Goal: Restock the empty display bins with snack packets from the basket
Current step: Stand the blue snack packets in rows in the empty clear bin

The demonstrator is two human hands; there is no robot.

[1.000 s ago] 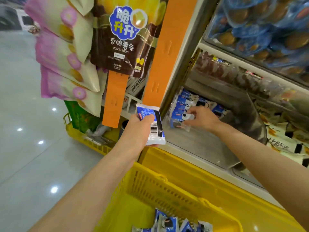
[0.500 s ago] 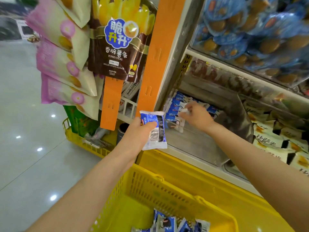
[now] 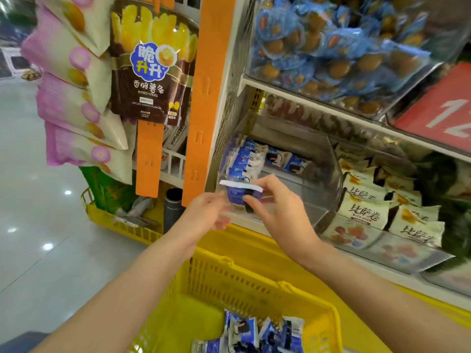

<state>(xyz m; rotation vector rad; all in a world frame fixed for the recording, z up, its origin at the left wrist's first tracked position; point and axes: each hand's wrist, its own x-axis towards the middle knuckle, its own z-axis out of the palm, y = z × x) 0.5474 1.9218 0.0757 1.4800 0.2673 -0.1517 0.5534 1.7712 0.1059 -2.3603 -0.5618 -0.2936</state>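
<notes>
A blue-and-white snack packet (image 3: 238, 192) hangs in front of the clear display bin (image 3: 321, 179). My right hand (image 3: 277, 212) pinches the packet from the right with thumb and fingers. Just below and left of it, my left hand (image 3: 204, 212) is blurred, its fingers loose at the packet's lower left edge. A row of the same packets (image 3: 244, 159) stands at the bin's left end; its right part is bare. Below my arms, the yellow basket (image 3: 254, 284) holds several more packets (image 3: 254, 332).
Potato-stick bags (image 3: 150, 72) and pink bags (image 3: 71, 98) hang on orange strips (image 3: 204, 98) to the left. The neighbouring bin holds cream packets (image 3: 369, 210). Above are blue-wrapped snacks (image 3: 331, 47) and a red sign (image 3: 438, 110). Another yellow basket (image 3: 119, 225) sits on the floor.
My right hand drew back out of the bin and took hold of the packet that my left hand was holding up. My left hand has loosened. The view shifted down and right.
</notes>
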